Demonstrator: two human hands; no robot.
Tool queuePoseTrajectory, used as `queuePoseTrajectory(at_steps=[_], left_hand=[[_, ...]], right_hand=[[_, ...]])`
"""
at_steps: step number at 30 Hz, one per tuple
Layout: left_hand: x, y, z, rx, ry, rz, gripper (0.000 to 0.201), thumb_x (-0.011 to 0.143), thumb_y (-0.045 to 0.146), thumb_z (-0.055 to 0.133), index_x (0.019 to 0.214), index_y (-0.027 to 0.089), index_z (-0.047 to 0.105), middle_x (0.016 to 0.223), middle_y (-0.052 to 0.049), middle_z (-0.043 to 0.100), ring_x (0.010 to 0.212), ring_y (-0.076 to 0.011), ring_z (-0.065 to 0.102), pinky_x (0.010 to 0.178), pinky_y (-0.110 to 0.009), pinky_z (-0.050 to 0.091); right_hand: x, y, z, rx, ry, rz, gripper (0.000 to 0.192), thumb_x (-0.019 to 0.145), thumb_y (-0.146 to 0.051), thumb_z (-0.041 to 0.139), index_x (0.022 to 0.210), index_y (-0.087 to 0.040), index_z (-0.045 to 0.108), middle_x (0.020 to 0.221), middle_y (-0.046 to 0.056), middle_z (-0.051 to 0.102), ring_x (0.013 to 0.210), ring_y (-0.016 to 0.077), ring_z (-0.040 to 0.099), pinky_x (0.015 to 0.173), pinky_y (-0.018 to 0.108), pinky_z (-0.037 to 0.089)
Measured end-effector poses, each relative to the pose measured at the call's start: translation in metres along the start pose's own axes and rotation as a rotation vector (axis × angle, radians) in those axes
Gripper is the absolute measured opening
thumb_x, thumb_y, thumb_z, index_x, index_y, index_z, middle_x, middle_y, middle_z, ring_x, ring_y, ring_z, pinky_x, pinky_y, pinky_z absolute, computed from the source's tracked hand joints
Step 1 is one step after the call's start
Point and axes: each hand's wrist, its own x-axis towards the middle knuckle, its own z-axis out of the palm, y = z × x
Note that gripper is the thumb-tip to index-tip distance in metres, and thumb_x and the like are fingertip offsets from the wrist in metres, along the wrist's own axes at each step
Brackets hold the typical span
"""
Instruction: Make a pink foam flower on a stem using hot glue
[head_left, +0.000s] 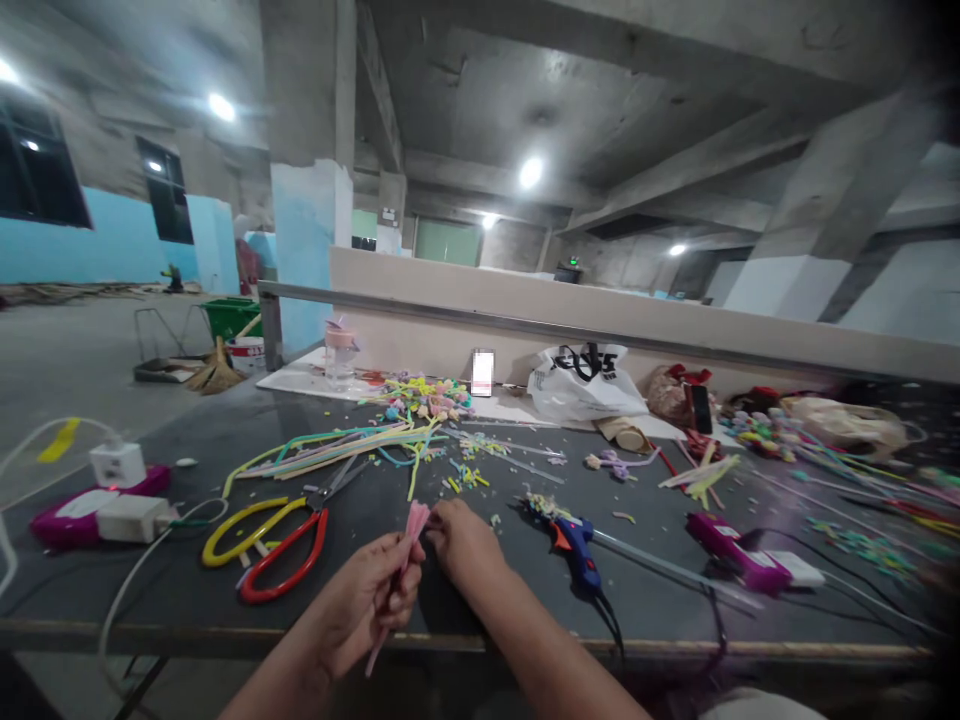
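Note:
My left hand point(381, 580) is closed around a pink pipe-cleaner piece point(417, 518), its flared top rising above the fingers and a thin stem hanging below. Close beside that top, my right hand point(465, 540) has its fingers curled together; whatever they may pinch is hidden. Large scissors point(319, 510) with one yellow and one red handle lie to the left of my hands. On the right rests a blue glue gun point(577, 556) with an orange trigger and a clear glue stick point(667, 566) behind it. Yellow, green and pale pipe cleaners point(337, 445) are spread beyond my hands.
Purple power strips point(97, 510) with cables lie at both sides. Farther back are a pile of small colored pieces point(427, 396), a lit phone point(484, 373), a bottle point(340, 355) and a white bag point(585, 380). A low partition point(600, 310) bounds the table point(525, 600).

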Motion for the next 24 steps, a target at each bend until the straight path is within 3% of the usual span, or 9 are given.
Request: queuePoseTrajectory(at_steps=[4,11,17,24], left_hand=[[-0.002,0.0,0.002,-0.005,-0.006,0.006,0.019,0.083,0.033,0.052,0.078,0.014,0.053,0.053,0.005,0.042,0.039,-0.0017,0.028,0.039,-0.018,0.013],[-0.001,0.001,0.005,0.004,0.014,0.003,0.019,0.083,0.032,0.051,0.077,0.014,0.053,0.052,0.005,0.042,0.038,-0.0019,0.028,0.039,-0.018,0.013],[0.002,-0.004,0.001,0.003,0.007,0.03,0.019,0.082,0.032,0.054,0.078,0.014,0.055,0.056,0.004,0.045,0.041,-0.0019,0.032,0.039,-0.017,0.015],[0.002,-0.003,0.004,0.031,0.06,0.048,0.018,0.079,0.03,0.059,0.077,0.012,0.057,0.068,0.0,0.052,0.044,-0.0015,0.034,0.039,-0.016,0.019]], right_hand=[[0.007,0.008,0.005,-0.03,0.022,0.008,0.01,0.078,-0.019,0.053,0.079,-0.02,0.063,0.083,0.005,0.064,0.074,0.0173,0.06,0.061,0.024,0.036],[-0.003,0.012,0.007,-0.012,0.085,-0.07,0.02,0.088,-0.019,0.036,0.089,-0.022,0.056,0.078,0.002,0.064,0.071,0.0154,0.059,0.06,0.023,0.035],[-0.007,0.007,0.004,0.043,0.168,-0.177,0.017,0.086,-0.015,0.039,0.086,-0.021,0.055,0.088,0.005,0.06,0.083,0.0164,0.056,0.069,0.023,0.038],[-0.007,0.01,0.008,0.114,0.202,-0.209,0.017,0.087,-0.016,0.038,0.083,-0.02,0.053,0.08,0.004,0.06,0.074,0.0163,0.055,0.065,0.024,0.038]])
